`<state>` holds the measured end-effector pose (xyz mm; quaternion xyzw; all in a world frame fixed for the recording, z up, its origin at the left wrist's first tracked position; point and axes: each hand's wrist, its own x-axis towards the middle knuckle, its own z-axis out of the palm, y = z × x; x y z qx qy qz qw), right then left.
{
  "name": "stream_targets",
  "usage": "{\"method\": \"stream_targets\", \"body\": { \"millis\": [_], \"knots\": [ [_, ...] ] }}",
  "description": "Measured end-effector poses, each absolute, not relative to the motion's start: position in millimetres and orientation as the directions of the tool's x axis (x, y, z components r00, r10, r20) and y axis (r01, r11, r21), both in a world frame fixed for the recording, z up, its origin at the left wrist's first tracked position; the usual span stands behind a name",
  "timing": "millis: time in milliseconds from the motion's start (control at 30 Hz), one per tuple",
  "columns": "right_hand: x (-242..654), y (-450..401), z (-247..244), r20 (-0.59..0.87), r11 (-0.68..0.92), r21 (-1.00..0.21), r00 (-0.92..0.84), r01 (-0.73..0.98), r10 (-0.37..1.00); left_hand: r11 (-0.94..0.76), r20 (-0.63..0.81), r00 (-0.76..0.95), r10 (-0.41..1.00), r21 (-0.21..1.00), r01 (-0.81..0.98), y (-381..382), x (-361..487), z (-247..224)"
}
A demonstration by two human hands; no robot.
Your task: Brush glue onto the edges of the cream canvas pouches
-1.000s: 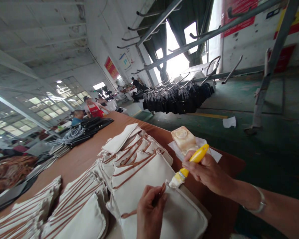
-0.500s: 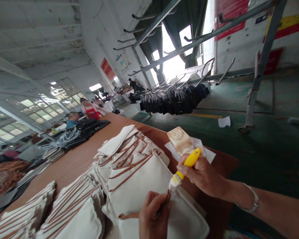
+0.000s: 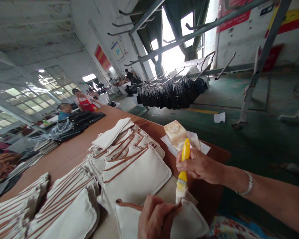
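Observation:
My right hand (image 3: 199,166) is closed round the yellow handle of a brush (image 3: 185,156). The brush's pale, coated bristles point down and touch the end of a brown strip (image 3: 176,206). My left hand (image 3: 155,215) pinches that strip at the edge of a white leather piece (image 3: 189,220) near the bottom of the view. Just behind lies another white piece with brown strips (image 3: 139,172). A stained, pale container (image 3: 175,131) rests on a white sheet (image 3: 205,148) beyond my right hand.
Stacks of white pieces with brown strips (image 3: 64,199) cover the left of the brown table (image 3: 72,146). Black items (image 3: 87,119) lie at its far end, near two people. A metal rack (image 3: 249,83) holding black pieces (image 3: 169,96) stands beyond the table.
The brush has turned more upright and its bristles are lower, at the strip's end. My left hand has moved slightly right with the strip. The camera view has shifted a little.

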<state>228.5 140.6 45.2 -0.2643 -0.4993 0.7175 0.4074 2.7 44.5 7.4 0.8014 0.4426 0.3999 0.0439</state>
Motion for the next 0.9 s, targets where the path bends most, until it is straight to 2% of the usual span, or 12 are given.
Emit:
{"method": "stream_targets", "body": {
  "millis": [100, 300, 467, 600, 733, 800, 900],
  "knots": [
    [237.3, 146.0, 40.9, 0.025, -0.277, -0.893, -0.654, -0.354, 0.756, -0.598, 0.562, 0.309, 0.768, 0.455, 0.66, 42.6, 1.5, 7.5],
    [235.2, 148.3, 37.9, 0.088, -0.163, -0.896, -0.526, -0.412, 0.846, -0.604, 0.54, 0.335, 0.772, 0.46, 0.651, 44.2, 1.3, 9.9],
    [228.7, 141.9, 32.2, 0.042, -0.263, -0.883, -0.624, -0.388, 0.78, -0.573, 0.527, 0.296, 0.797, 0.504, 0.646, 45.4, 1.7, 6.2],
    [230.6, 145.7, 27.9, 0.03, -0.224, -0.886, -0.532, -0.406, 0.846, -0.538, 0.501, 0.264, 0.824, 0.546, 0.642, 46.8, 0.4, -0.7],
    [230.2, 139.1, 28.4, -0.025, -0.293, -0.885, -0.591, -0.362, 0.806, -0.465, 0.425, 0.234, 0.875, 0.597, 0.654, 49.9, -7.0, -7.6],
    [233.5, 132.2, 29.9, -0.085, -0.334, -0.867, -0.551, -0.37, 0.83, -0.396, 0.371, 0.209, 0.905, 0.552, 0.734, 50.7, -14.5, -14.0],
    [241.7, 127.7, 26.0, -0.213, -0.358, -0.839, -0.358, -0.41, 0.909, -0.322, 0.362, 0.193, 0.912, 0.339, 0.884, 50.0, -29.8, -29.8]
  ]
}}
